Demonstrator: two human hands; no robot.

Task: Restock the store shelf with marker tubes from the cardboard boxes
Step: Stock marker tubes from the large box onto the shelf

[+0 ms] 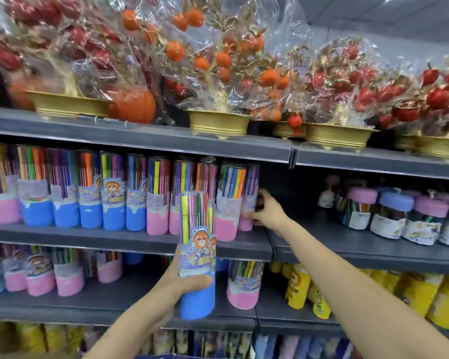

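Left hand gripping blue-based marker tube, frame centre. Right hand grasping pink-based tube at row's right end. Bare shelf rightward.

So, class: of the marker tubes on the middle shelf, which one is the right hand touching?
The pink-based tube at the row's far right end, beside the gap. The right hand holds it; the others stand untouched to its left.

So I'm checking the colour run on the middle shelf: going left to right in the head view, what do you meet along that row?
Pink-based tube → run of blue-based tubes → pink-based tubes → right hand at the row's last pink tube → bare shelf gap → lidded jars.
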